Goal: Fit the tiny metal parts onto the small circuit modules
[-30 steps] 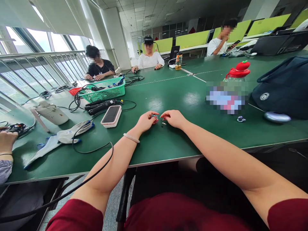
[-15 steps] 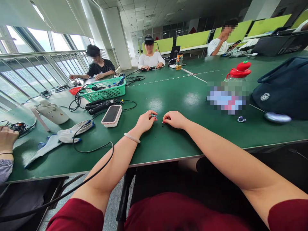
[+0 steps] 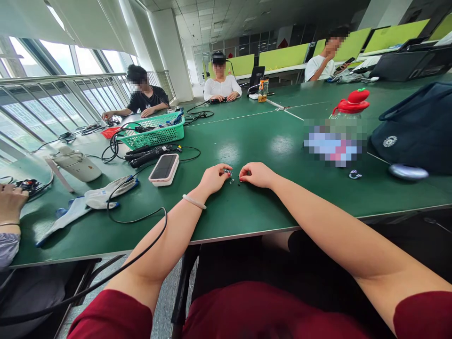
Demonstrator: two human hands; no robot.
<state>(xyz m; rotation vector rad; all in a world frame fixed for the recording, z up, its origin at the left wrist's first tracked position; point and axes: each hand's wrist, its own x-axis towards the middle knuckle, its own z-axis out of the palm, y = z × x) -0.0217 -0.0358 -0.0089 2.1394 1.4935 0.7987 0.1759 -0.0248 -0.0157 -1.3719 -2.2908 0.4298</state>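
Observation:
My left hand (image 3: 214, 180) rests low over the green table, thumb and fingertips pinched on a small shiny light-coloured piece (image 3: 228, 173) whose kind I cannot make out. Just below those fingertips lies a tiny pale clip-like piece (image 3: 231, 181) on the tabletop. To its right, my right hand (image 3: 259, 175) is closed, thumb against fingertips; whatever it may pinch is hidden or too small to name. A tiny black bit (image 3: 239, 185) lies between the hands, nearer the right. The two hands are a short gap apart.
Left of my hands are a pink-edged power bank (image 3: 164, 168), black cables, a green basket (image 3: 151, 136) and gloves (image 3: 92, 200). On the right stand a red-lidded bottle (image 3: 353, 103) and a dark bag (image 3: 416, 127). Other people sit around the table (image 3: 247, 212).
A tiny pale piece now lies on the table below my left fingertips. The pale bit at my right fingertips no longer shows. Both hands have stayed almost in place.

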